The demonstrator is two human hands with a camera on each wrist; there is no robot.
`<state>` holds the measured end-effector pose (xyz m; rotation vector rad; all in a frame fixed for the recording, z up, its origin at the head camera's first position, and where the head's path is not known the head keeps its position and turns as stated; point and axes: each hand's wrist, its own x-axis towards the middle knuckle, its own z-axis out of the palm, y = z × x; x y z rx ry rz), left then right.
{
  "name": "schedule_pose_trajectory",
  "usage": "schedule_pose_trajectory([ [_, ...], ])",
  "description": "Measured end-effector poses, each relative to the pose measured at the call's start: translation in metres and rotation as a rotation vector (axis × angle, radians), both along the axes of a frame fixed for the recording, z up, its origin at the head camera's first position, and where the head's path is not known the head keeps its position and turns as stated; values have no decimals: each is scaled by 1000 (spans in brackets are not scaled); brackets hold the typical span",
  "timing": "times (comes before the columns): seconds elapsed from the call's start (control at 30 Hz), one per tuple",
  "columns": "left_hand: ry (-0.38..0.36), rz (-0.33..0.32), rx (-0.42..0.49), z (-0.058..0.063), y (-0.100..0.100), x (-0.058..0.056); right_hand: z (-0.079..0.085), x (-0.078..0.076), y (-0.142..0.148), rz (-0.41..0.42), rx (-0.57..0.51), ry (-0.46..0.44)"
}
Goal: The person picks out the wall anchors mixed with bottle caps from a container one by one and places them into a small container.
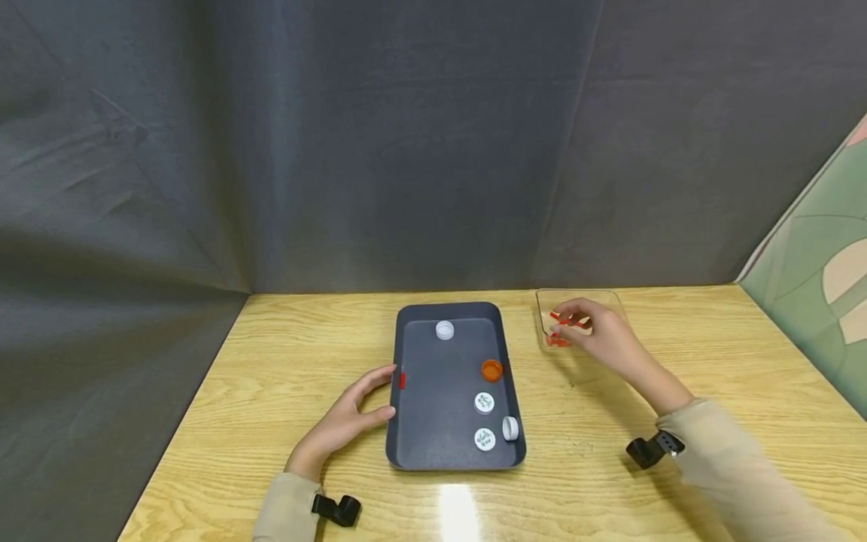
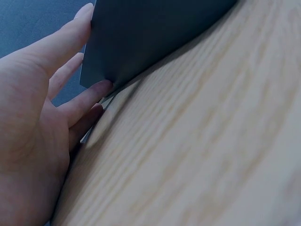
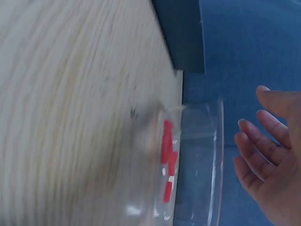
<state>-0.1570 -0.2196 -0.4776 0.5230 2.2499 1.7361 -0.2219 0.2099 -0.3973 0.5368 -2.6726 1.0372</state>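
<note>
My left hand [image 1: 348, 418] is at the left side of a dark grey tray [image 1: 433, 459], its thumb and fingertips touching the side wall, as the left wrist view also shows. Over a clear plastic box [image 1: 615, 301] hovers my right hand [image 1: 603, 335], fingers loosely bent. In the right wrist view that hand [image 3: 277, 155] is spread beside the box, nothing between thumb and fingers. Several small red pieces [image 3: 167, 146] lie in the box. One red piece [image 1: 403, 381] sits along the tray's left inner edge.
Inside the tray lie an orange cap [image 1: 491, 370], a white cap [image 1: 444, 330] near the far end, two white discs with green print, such as the upper one [image 1: 484, 403], and a white cap on edge [image 1: 510, 428]. A dark cloth [image 1: 420, 150] stands behind the wooden table [image 1: 305, 346].
</note>
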Motion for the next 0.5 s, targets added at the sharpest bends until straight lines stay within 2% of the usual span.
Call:
schedule_pose_trajectory([
  [0.5, 0, -9, 12, 0, -1, 0, 19, 4, -40, 8, -17, -66],
])
